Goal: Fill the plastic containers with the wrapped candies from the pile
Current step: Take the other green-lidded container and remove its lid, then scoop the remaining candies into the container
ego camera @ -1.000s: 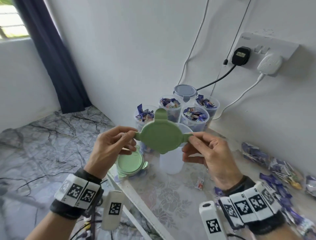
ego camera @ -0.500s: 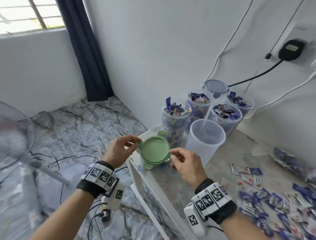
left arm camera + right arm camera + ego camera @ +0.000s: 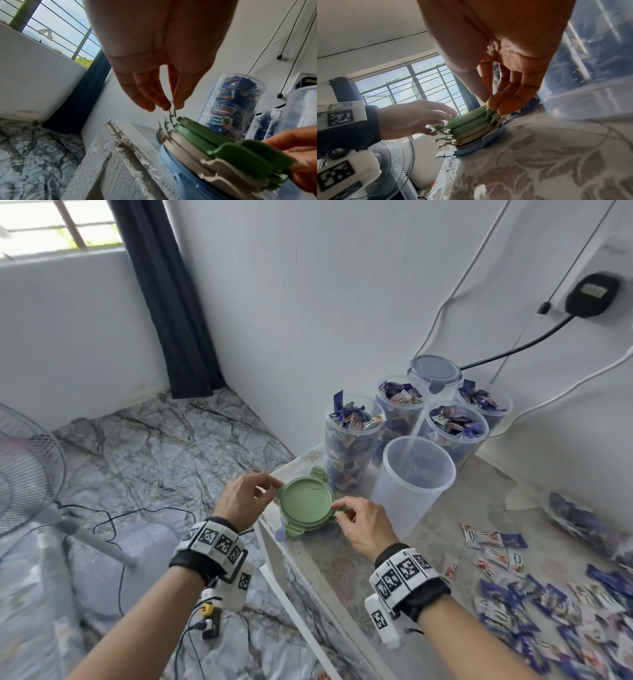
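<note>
Green lid (image 3: 306, 500): on the lid stack at the table's (image 3: 445, 546) near-left corner.
Our left hand (image 3: 245, 498): pinches its left tab.
Our right hand (image 3: 364, 523): pinches its right tab.
Empty container (image 3: 412, 484): just right.
Candies (image 3: 534, 604): near right.

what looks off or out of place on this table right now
The stack of lids sits at the table's corner edge, with a blue tab overhanging. Loose candies are strewn unevenly. Nothing looks spilled or broken.
</note>
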{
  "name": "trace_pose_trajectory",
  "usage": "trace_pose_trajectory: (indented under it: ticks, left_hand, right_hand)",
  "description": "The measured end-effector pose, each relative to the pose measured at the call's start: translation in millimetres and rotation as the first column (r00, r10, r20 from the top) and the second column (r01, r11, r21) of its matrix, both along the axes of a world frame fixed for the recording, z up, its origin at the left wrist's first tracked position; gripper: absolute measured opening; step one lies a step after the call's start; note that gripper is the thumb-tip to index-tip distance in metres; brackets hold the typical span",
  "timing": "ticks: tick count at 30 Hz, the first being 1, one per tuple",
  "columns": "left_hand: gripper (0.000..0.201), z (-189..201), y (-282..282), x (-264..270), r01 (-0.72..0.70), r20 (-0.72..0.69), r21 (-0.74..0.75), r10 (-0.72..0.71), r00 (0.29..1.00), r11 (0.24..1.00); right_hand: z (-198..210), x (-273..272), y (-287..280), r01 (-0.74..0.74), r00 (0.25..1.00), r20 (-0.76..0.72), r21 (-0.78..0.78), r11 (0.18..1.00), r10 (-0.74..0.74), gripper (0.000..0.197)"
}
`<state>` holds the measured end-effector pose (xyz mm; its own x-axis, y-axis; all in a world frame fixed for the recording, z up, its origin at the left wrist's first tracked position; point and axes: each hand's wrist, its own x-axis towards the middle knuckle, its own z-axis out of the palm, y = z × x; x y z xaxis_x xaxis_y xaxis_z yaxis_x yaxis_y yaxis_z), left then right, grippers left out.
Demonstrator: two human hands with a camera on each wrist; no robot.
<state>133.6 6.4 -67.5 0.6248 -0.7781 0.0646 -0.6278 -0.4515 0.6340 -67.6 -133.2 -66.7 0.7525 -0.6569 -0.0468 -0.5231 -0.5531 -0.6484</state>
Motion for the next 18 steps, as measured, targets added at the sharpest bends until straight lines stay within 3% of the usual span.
trace_pose_trajectory:
  ticks: [5,7,13,18]
  left_hand:
    - [0.008,-1.3,5.9,-15.5,-0.075,0.079,-0.091,0.082,0.993,0.993]
    - [0.009,-0.2,7.0,-32.0,-0.035,0.137,-0.148,0.055,0.989,0.988]
    - [0.009,-3.7,-3.4,-96.4,0.240,0.075,-0.180,-0.230,0.970,0.954]
    - [0.008,-10.1,-32.3,-154.6,0.498,0.012,-0.139,-0.502,0.865,0.856]
  right_hand:
    - [1.9,-17.4,2.2,-0.054,0.998,0.034,0.009,0.999,0.053,0.029]
    - [6.5,-31.7,4.8,-0.079,0.996,0.047,0.038,0.996,0.078,0.028]
    - [10.3,-100.9,2.6,-0.026,0.999,0.048,0.074,0.997,0.022,0.020]
    - [10.0,-178.9,-7.3,0.170,0.985,0.019,0.051,0.984,-0.171,0.017]
